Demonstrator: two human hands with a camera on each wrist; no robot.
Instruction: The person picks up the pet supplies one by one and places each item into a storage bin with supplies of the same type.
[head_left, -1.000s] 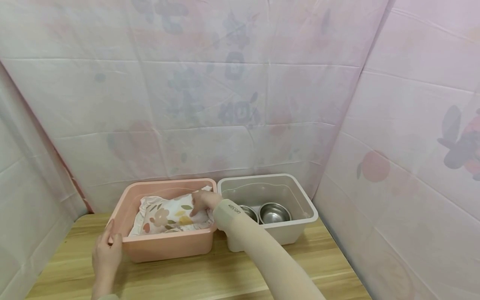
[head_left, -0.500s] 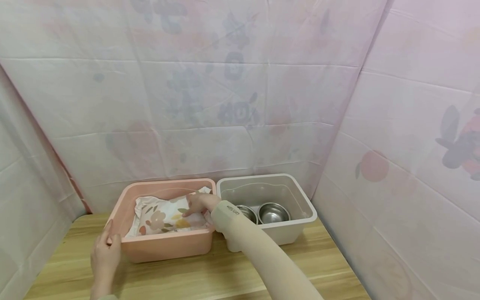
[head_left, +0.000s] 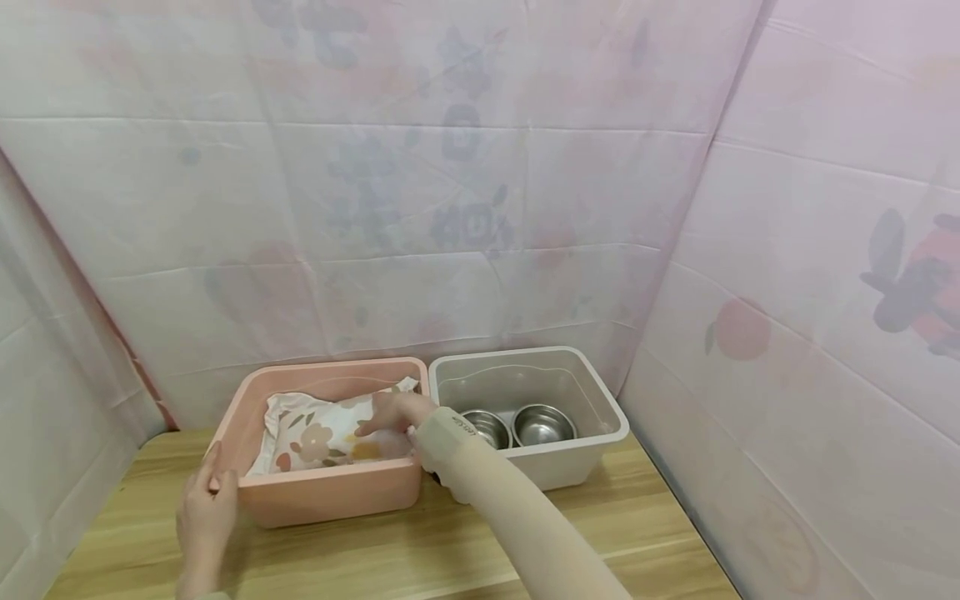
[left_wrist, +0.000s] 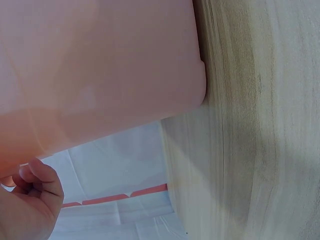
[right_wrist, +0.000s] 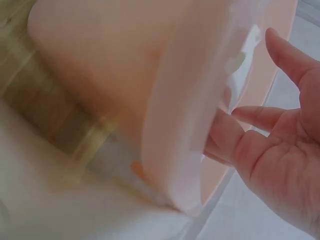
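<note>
A pink plastic tub (head_left: 337, 496) stands on the table, with a floral-print cushion (head_left: 316, 435) lying inside. At the tub's front left corner my left hand (head_left: 206, 510) grips the rim, and its fingers (left_wrist: 42, 175) show curled there in the left wrist view. My right hand (head_left: 396, 412) reaches over the right rim and touches the cushion's right part, which it partly covers. From the right wrist, that hand (right_wrist: 280, 145) shows a spread thumb and fingers dipping behind the rim, their tips partly hidden.
Right beside the pink tub stands a grey-white tub (head_left: 558, 477). It holds a steel bowl (head_left: 543, 425) and another steel bowl (head_left: 487, 429), partly covered by my right sleeve. Printed cloth walls (head_left: 420, 292) close in the wooden table (head_left: 360, 558) behind and at the sides.
My right hand's fingers have slid a little left over the cushion. The left hand keeps its place on the rim. The head view has shifted slightly.
</note>
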